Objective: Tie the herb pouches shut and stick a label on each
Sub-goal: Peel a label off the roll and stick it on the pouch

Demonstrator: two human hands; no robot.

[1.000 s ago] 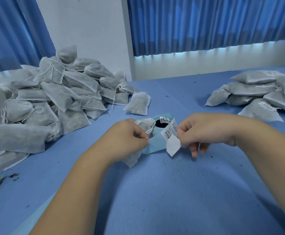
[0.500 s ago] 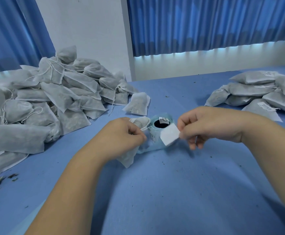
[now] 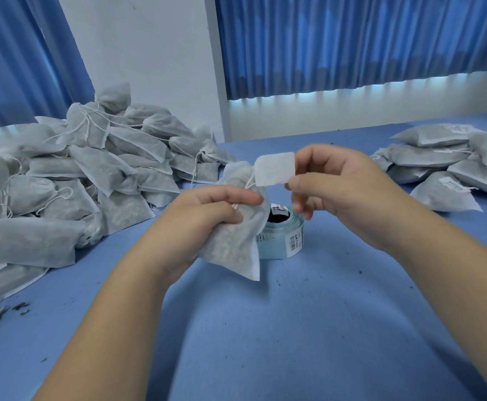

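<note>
My left hand (image 3: 207,215) grips a white herb pouch (image 3: 233,241) near its neck, lifted above the blue table, with its drawstring running under my thumb. My right hand (image 3: 332,189) pinches a blank-backed white label (image 3: 275,169) by its right edge, held just above and to the right of the pouch top. Behind the pouch, the label roll (image 3: 285,241) with pale blue backing stands on the table, partly hidden by the pouch.
A big heap of unlabelled pouches (image 3: 71,180) fills the left side. A smaller stack of labelled pouches (image 3: 444,166) lies at the right. Herb crumbs (image 3: 2,312) lie scattered on the blue table (image 3: 279,328) near the left front.
My right hand has peeled the label off the roll and raised it. My left hand has lifted the pouch up in front of the roll.
</note>
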